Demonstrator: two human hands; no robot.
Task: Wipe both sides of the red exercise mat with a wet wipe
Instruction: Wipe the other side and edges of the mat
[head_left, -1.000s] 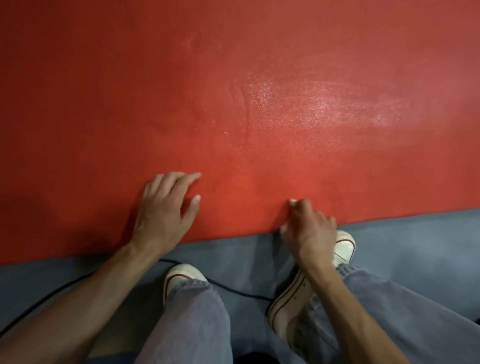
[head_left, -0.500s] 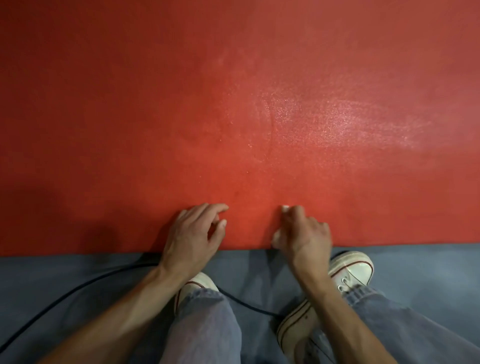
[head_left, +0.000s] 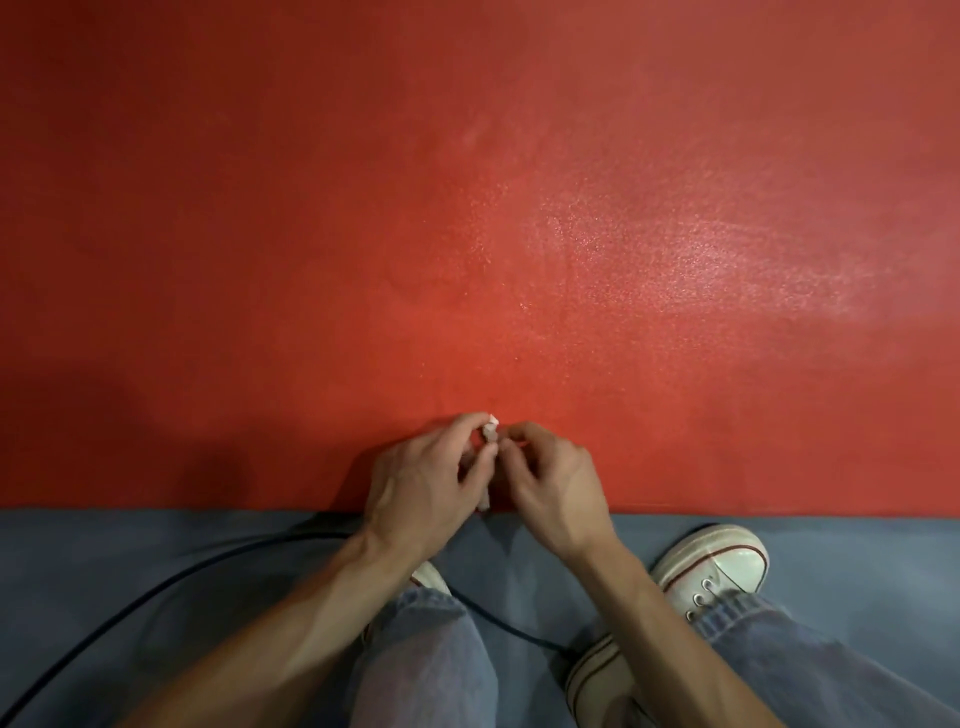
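The red exercise mat (head_left: 467, 234) lies flat and fills the upper two thirds of the view, with a damp sheen right of centre. Its near edge runs across just beyond my knees. Above that edge my left hand (head_left: 421, 483) and my right hand (head_left: 550, 483) meet, fingers curled. Both pinch a small crumpled white wet wipe (head_left: 488, 434) between them; a strip of it hangs down between the palms.
Blue-grey carpet floor (head_left: 130, 561) lies in front of the mat. A thin black cable (head_left: 171, 577) crosses it from lower left toward my legs. My white sneakers (head_left: 722, 566) and jeans stand on the carpet close to the mat edge.
My left hand left the mat and came right to meet the right hand. The wipe, held by the right hand alone before, is now pinched by both hands.
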